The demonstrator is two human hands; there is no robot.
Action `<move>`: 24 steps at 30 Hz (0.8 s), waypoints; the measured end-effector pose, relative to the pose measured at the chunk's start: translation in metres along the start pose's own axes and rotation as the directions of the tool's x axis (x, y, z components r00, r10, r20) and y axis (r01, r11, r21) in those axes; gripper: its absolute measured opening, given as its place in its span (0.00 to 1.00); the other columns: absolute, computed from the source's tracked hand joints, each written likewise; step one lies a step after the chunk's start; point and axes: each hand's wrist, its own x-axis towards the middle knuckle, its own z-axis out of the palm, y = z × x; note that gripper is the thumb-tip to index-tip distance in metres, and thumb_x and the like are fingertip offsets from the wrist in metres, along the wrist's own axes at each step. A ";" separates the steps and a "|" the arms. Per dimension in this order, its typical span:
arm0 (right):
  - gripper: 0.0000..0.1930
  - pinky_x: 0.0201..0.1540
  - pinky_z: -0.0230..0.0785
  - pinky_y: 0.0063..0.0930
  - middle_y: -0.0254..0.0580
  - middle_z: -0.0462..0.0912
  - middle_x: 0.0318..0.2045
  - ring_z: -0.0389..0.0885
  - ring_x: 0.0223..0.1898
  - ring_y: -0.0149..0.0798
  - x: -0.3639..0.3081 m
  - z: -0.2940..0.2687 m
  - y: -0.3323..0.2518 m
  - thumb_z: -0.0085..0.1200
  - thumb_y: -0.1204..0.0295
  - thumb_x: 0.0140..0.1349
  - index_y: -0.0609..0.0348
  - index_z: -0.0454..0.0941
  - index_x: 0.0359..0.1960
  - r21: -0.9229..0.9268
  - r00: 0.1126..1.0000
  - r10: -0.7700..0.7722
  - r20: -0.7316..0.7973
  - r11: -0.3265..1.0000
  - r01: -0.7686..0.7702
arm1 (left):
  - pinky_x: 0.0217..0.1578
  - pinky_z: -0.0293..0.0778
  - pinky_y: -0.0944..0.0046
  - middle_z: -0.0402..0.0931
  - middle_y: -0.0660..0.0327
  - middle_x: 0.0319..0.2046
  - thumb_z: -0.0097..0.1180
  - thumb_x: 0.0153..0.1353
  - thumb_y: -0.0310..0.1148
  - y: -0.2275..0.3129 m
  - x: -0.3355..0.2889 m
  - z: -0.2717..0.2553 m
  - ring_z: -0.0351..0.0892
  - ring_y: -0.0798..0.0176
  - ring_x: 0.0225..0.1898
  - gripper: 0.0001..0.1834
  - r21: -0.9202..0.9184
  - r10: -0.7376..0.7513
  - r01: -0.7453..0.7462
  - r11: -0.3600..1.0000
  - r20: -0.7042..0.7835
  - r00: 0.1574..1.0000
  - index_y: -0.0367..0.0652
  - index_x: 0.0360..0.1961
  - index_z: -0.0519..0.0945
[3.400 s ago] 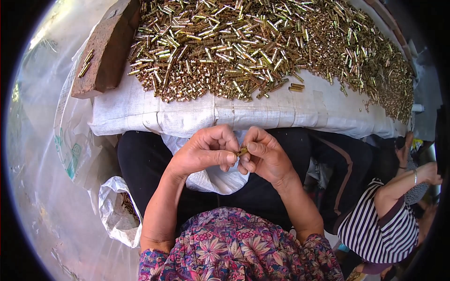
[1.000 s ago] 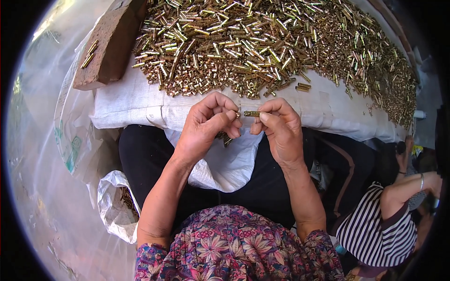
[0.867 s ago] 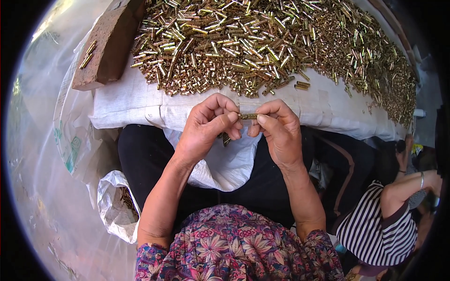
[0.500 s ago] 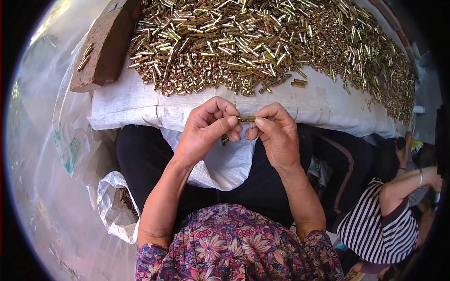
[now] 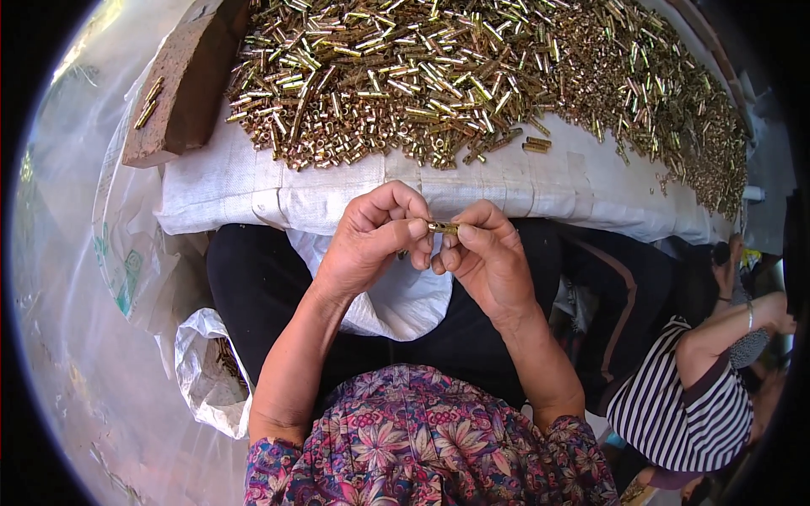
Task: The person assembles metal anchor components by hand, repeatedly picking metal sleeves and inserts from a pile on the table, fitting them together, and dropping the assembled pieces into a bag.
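Above my lap, just off the near edge of the table, a small brass-coloured metal sleeve [image 5: 443, 228] lies crosswise between my two hands. My left hand [image 5: 363, 244] pinches its left end between thumb and forefinger, the other fingers curled below. At the right end, my right hand [image 5: 498, 266] grips it the same way; the fingertips hide both ends. Beyond the hands spreads a big heap of similar metal sleeves [image 5: 456, 88], mixed with short ring-like metal pieces [image 5: 312, 148] along its near left edge. A few sleeves [image 5: 537, 144] lie apart near the white cloth's middle.
White woven sheeting [image 5: 337, 198] covers the table. A brick-like block [image 5: 181, 105] at the left carries a few sleeves. A white sack [image 5: 405, 308] hangs over my lap; an open bag [image 5: 198, 379] with metal pieces stands lower left. A person in a striped top [image 5: 683, 413] sits at right.
Both hands have come slightly down toward me with the sleeve, which now tilts a little. A dark piece that showed beneath my left fingers is out of sight.
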 end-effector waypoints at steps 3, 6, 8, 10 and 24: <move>0.05 0.34 0.77 0.30 0.45 0.81 0.29 0.83 0.29 0.39 -0.004 -0.002 -0.003 0.52 0.77 0.65 0.62 0.75 0.40 -0.181 0.996 -0.086 -0.018 0.980 0.082 | 0.29 0.76 0.72 0.79 0.62 0.26 0.57 0.63 0.26 0.005 0.000 0.003 0.78 0.72 0.25 0.04 0.157 -0.025 0.038 0.987 -0.089 0.996 0.37 0.35 0.75; 0.05 0.34 0.77 0.29 0.45 0.81 0.30 0.83 0.28 0.39 -0.003 -0.009 -0.001 0.52 0.78 0.65 0.63 0.75 0.40 -0.218 0.996 -0.092 -0.018 0.972 0.086 | 0.29 0.75 0.73 0.78 0.63 0.25 0.58 0.63 0.25 0.011 -0.001 0.009 0.78 0.73 0.26 0.03 0.341 -0.009 0.051 0.939 -0.123 0.992 0.37 0.35 0.76; 0.05 0.33 0.77 0.30 0.45 0.81 0.30 0.83 0.28 0.39 -0.004 -0.010 -0.005 0.53 0.77 0.64 0.63 0.75 0.40 -0.256 0.996 -0.088 -0.018 0.963 0.080 | 0.29 0.75 0.73 0.78 0.64 0.25 0.58 0.62 0.25 0.013 -0.002 0.010 0.78 0.74 0.26 0.04 0.387 -0.010 0.047 0.921 -0.097 0.995 0.38 0.35 0.75; 0.05 0.33 0.77 0.30 0.45 0.81 0.29 0.83 0.28 0.39 -0.005 -0.013 -0.009 0.53 0.77 0.64 0.63 0.75 0.40 -0.296 0.996 -0.086 -0.015 0.952 0.078 | 0.29 0.74 0.74 0.78 0.64 0.25 0.59 0.62 0.25 0.013 -0.003 0.007 0.77 0.74 0.26 0.04 0.433 -0.009 0.038 0.901 -0.068 0.998 0.38 0.36 0.75; 0.05 0.32 0.75 0.32 0.43 0.79 0.28 0.79 0.25 0.33 -0.009 -0.011 -0.005 0.53 0.73 0.67 0.61 0.73 0.38 -0.052 0.962 0.177 0.209 0.984 -0.170 | 0.28 0.74 0.74 0.77 0.65 0.26 0.62 0.62 0.29 0.014 -0.013 -0.001 0.75 0.75 0.25 0.07 0.160 -0.222 0.198 0.967 0.148 0.964 0.38 0.36 0.77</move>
